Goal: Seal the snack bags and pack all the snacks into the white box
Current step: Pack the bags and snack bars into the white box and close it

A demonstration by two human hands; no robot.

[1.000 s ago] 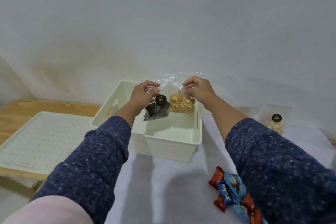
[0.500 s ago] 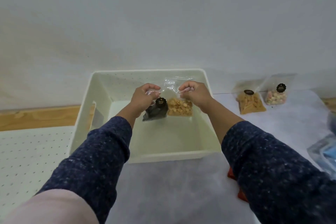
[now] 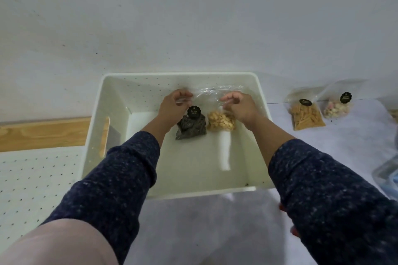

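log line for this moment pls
left hand: holds dark snack bag | right hand: holds tan snack bag | both inside white box | two bags still outside

White box [image 3: 112, 101] floor bare in front, two snack bags [image 3: 204, 121] (far wall) crowding the back

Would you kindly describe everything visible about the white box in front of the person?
The white box is a rectangular, open-topped bin that looks like plastic, with rounded corners, small perforations in its walls and a slot handle cut in its left wall. It sits upright against the wall on the grey-covered surface. Inside, near the far wall, are two clear snack bags, the dark snack bag and the tan snack bag. The left hand and right hand reach in, holding their tops.
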